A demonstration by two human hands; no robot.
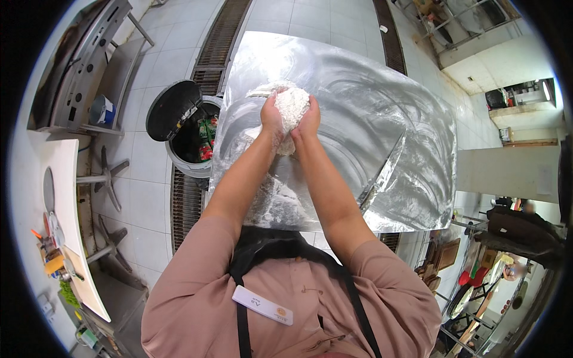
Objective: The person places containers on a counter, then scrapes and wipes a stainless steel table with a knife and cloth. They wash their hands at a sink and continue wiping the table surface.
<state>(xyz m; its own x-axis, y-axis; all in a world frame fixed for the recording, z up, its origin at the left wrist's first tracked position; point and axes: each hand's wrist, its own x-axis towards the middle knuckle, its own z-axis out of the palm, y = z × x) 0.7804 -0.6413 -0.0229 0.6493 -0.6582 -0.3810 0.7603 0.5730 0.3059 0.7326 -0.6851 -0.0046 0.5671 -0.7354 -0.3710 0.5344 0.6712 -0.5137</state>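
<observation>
Over the far left part of a stainless steel table (344, 107), my left hand (271, 117) and my right hand (309, 118) are cupped together around a mound of crumbly white flour (292, 105). The palms face each other, with the mound held between them. More flour (273, 87) lies behind the hands, and some lies beneath the wrists. A floury patch (282, 201) spreads on the near left of the table. To the right of my forearms a long knife (387, 168) lies at a slant, its blade dusted white.
An open lidded bin (190, 168) with packaging inside stands against the table's left side. Floor drain grates (183, 210) run past the table. Stools (107, 176) and a white counter (67, 215) are at the left. Shelves with boards (447, 254) stand at the lower right.
</observation>
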